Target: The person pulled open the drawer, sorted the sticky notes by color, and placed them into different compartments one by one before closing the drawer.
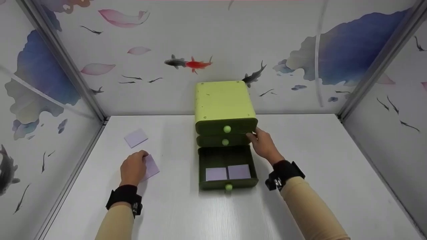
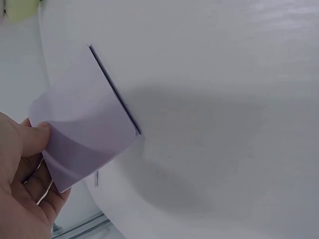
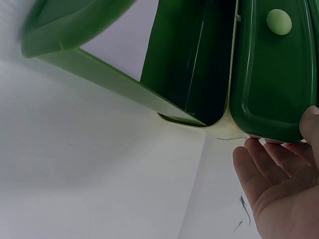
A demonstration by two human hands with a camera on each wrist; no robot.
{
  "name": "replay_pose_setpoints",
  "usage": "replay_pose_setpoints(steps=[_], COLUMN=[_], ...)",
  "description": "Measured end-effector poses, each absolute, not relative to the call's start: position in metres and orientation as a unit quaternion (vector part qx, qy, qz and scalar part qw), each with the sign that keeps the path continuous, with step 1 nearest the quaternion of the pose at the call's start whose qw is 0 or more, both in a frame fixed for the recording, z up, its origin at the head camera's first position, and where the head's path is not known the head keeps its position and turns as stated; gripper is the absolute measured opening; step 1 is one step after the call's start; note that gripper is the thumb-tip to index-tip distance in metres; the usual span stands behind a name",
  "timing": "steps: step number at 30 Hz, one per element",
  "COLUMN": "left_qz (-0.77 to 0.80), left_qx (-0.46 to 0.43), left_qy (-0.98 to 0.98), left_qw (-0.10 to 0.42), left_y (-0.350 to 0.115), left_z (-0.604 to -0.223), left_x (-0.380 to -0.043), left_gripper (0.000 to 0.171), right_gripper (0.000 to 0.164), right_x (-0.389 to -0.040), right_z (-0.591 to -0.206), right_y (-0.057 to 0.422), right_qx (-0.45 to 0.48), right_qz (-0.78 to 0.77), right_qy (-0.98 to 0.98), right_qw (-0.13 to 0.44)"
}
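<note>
My left hand pinches a light purple square of paper by its edge, thumb on top, over the left part of the table. In the left wrist view the paper square tilts close over the tabletop. A second purple square lies just beyond it. At the middle back stands a green drawer cabinet. My right hand holds its right side at the middle drawer, thumb at the front edge and fingers along the side. The bottom drawer is pulled out, with two purple squares side by side inside.
The white table meets a back wall printed with fish and petals, right behind the cabinet. Side walls close off left and right. The open drawer juts toward me between both arms. Round light green knobs stick out of the drawer fronts.
</note>
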State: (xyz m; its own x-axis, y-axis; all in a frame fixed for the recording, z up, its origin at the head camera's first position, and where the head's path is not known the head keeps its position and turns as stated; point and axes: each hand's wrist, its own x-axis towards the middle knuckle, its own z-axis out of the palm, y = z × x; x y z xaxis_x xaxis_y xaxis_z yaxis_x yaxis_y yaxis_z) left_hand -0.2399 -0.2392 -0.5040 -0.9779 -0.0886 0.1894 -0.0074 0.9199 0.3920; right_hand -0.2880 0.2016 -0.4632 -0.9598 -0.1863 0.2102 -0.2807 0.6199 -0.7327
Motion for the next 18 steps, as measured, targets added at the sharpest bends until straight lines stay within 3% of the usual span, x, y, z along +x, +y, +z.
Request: replay_pose_setpoints(steps=[18], left_qz=[-0.211], left_qx=[-0.026], left_qy=[-0.962], left_qw=[0.17], left_y=[-0.209], left_z=[-0.488], left_x=[-0.241], left_gripper=[0.014], right_gripper=[0.038], right_x=[-0.288], right_z=[-0.464], right_y=[0.2], right_qx=[0.134], right_qz=[0.42], right_qy=[-0.896], right_qw=[0.054])
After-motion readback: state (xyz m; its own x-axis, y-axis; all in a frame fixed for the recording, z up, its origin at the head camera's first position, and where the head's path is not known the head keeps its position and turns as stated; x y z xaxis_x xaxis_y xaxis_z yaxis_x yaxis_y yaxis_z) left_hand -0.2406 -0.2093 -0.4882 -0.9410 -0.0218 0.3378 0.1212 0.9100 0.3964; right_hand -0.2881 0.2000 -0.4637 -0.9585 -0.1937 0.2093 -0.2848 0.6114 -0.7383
